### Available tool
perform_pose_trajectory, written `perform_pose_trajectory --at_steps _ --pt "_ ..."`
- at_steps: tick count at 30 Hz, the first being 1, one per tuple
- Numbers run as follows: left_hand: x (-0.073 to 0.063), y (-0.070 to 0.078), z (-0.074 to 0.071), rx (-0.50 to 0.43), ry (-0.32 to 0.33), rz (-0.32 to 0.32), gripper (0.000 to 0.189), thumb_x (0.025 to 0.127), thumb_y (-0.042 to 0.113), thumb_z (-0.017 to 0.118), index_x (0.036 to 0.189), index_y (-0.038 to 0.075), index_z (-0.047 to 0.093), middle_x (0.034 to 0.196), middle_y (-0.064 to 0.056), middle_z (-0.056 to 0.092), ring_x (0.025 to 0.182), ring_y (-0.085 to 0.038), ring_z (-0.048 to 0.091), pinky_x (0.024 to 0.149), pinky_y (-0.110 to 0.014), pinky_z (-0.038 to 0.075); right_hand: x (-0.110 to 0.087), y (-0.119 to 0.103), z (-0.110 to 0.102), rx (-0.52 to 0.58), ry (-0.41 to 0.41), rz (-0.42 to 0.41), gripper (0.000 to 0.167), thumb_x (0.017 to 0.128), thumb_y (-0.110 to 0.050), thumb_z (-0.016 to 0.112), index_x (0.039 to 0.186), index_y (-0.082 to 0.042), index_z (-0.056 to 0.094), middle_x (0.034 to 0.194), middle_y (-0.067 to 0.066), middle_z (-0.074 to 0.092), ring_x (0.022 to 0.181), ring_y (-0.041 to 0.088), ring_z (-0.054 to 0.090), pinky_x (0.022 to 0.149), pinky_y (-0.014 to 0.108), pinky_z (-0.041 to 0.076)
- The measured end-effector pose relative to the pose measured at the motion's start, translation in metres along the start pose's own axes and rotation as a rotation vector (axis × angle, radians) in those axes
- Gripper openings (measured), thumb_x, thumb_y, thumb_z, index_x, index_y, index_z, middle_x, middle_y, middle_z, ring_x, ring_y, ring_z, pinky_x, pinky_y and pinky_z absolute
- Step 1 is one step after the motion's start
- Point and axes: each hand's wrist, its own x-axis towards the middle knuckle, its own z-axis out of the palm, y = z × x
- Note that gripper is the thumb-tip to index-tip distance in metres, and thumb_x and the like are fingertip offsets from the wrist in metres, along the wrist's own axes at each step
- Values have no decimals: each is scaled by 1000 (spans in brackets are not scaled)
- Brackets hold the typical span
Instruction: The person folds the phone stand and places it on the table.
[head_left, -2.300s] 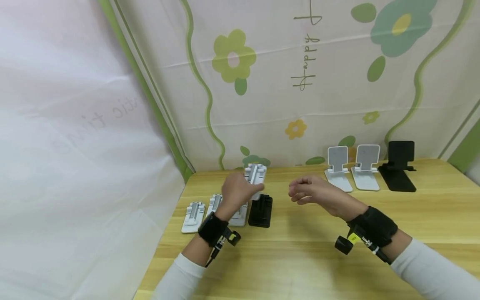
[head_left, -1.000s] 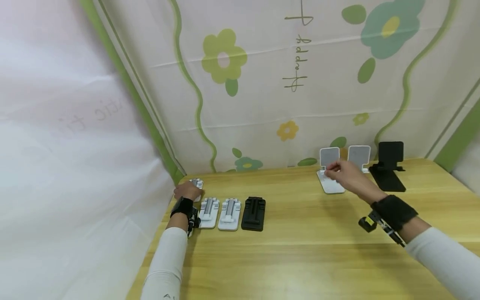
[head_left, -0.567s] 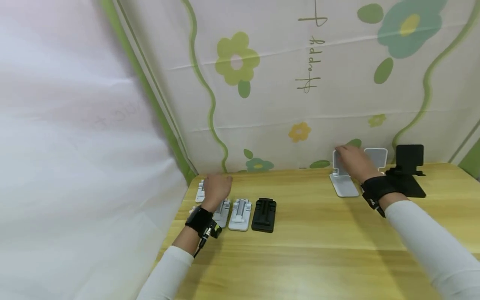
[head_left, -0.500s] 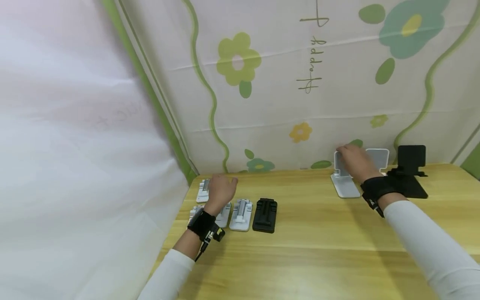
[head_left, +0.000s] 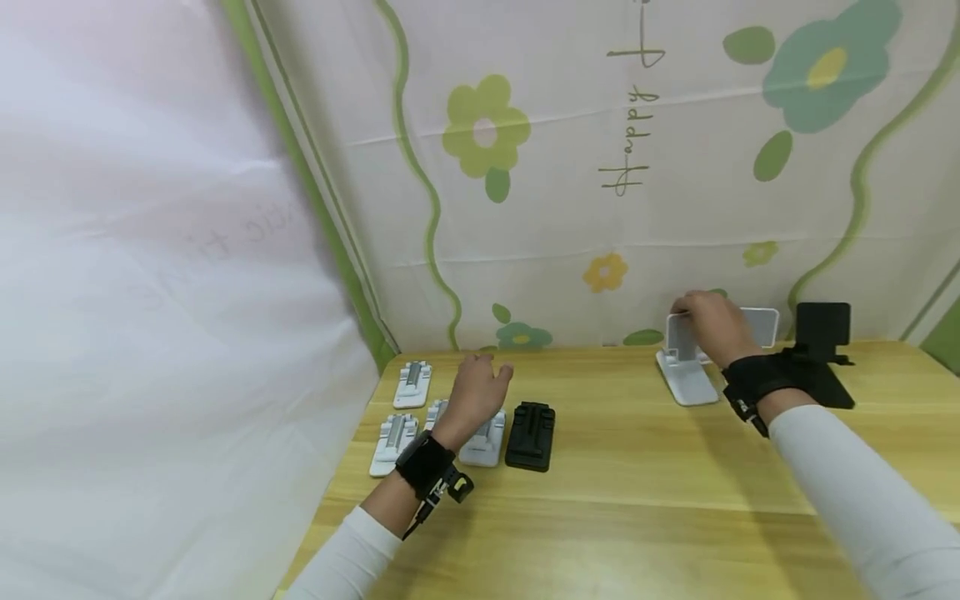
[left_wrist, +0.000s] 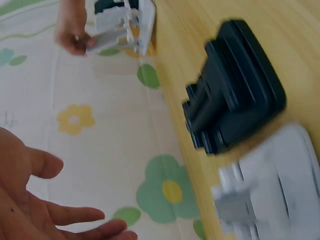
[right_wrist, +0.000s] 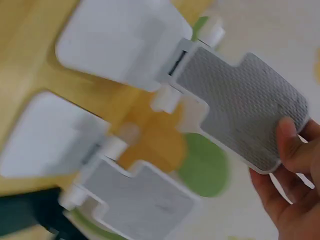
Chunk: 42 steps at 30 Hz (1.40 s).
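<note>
My right hand (head_left: 712,325) pinches the top edge of the grey-padded plate on an unfolded white phone stand (head_left: 686,382). The right wrist view shows the thumb on the padded face (right_wrist: 240,102) and fingers behind it. Its base appears to rest on the tabletop. With fingers apart and nothing in them, my left hand (head_left: 480,390) hovers over the row of folded phone stands. It partly hides two white folded stands (head_left: 483,448); a black folded stand (head_left: 531,437) lies just to their right. Another white folded stand (head_left: 392,443) is at the row's left end.
One white folded stand (head_left: 412,385) lies alone at the back left. Beside the gripped stand are another unfolded white stand (head_left: 762,327), partly covered by my right hand, and an unfolded black one (head_left: 822,329). A flowered curtain (head_left: 540,217) hangs behind the wooden table (head_left: 600,533).
My left hand carried a white folded stand to the back left, let go, and moved right over the row. My right hand reached the leftmost unfolded stand and took hold of its plate.
</note>
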Motion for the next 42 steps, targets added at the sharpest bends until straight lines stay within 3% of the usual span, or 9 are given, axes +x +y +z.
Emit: perform_pose_trajectory --at_steps 3,6,11,15,21,27,32,37,42 --pt "-2 9 5 -115 -65 23 51 113 31 41 151 -2 45 137 -24 59 113 -39 62 101 -49 49 2 -15 -12 -3 40 -57 16 89 12 69 102 4 76 97 23 70 88 39 65 75 52 55" --pt "-6 20 12 -244 -148 14 49 113 28 39 156 4 40 127 -19 64 90 -36 61 86 -44 50 7 -39 -27 8 81 -89 18 89 13 69 103 4 75 98 22 70 92 39 64 74 52 56" --pt "-11 36 27 -530 -296 -41 50 112 26 45 156 4 37 144 -16 57 129 -32 60 106 -42 51 9 -88 -46 108 116 -146 21 87 18 68 104 7 73 98 22 68 95 38 63 74 50 58" --pt "-10 45 36 -732 -416 -68 49 109 20 53 149 -7 44 138 -23 61 127 -37 62 106 -40 54 5 -125 -55 139 121 -190 21 87 17 69 105 7 74 99 20 69 96 36 64 76 48 60" --pt "-10 50 40 -815 -514 -97 34 105 13 58 131 -8 63 125 -23 69 108 -30 72 97 -44 59 -7 -159 -62 166 97 -241 20 89 14 69 107 4 74 101 17 70 98 34 64 77 45 60" --pt "-11 51 41 -829 -482 -117 29 103 6 59 127 -8 67 123 -21 71 106 -29 73 96 -45 59 -14 -168 -65 191 111 -266 20 92 10 68 109 1 74 103 14 69 101 31 63 78 42 59" --pt "-13 55 38 -847 -439 -129 29 102 6 61 127 -7 67 123 -18 71 108 -28 72 95 -44 60 -17 -162 -64 327 136 -215 33 92 -2 74 124 -1 67 115 14 67 105 29 64 86 41 57" --pt "-18 62 28 -896 -449 -97 29 103 8 60 128 -5 66 127 -18 70 114 -28 71 97 -43 59 -20 -151 -61 568 -32 -77 64 89 -15 81 146 -5 53 135 16 63 123 37 63 104 48 53" --pt "-22 71 20 -919 -484 -67 31 104 9 60 131 -5 65 129 -19 68 115 -27 70 98 -42 58 -22 -146 -59 724 -166 1 49 95 -19 75 139 -6 58 125 15 70 111 26 71 93 40 59"
